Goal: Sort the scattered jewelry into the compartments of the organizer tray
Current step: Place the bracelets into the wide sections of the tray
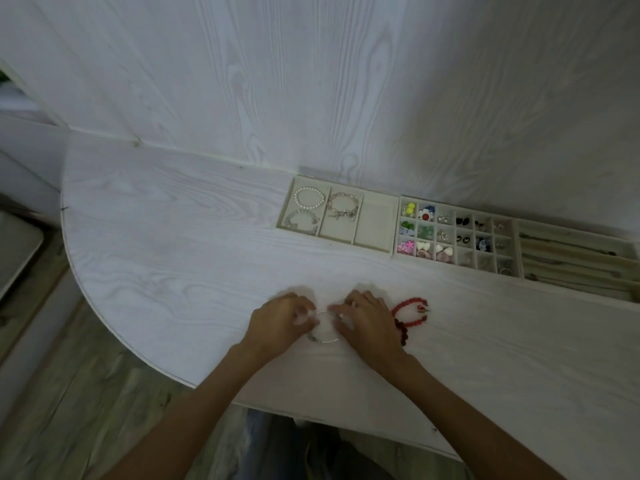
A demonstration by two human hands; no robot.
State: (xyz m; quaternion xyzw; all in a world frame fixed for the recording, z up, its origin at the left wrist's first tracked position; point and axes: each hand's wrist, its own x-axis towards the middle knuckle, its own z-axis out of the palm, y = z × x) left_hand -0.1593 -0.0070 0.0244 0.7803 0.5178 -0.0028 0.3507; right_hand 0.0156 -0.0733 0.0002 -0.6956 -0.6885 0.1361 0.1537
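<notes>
A thin silver bangle [326, 337] lies on the white table between my hands. My left hand [281, 323] pinches its left side and my right hand [363, 323] pinches its right side, fingers curled. A red beaded bracelet [412, 311] lies just right of my right hand, partly under my wrist. The three-compartment tray [375, 221] by the wall holds a pearl bracelet [309, 198], a pale green bracelet [300, 221] and a pink charm bracelet [343, 206]; its right compartment holds nothing. The grid tray [457, 235] holds earrings and small charms.
A long-slot tray [575, 258] with chains lies at the far right against the wall. The table's curved edge [104, 306] runs down the left, with wood floor beyond it. A wood-grain wall stands directly behind the trays.
</notes>
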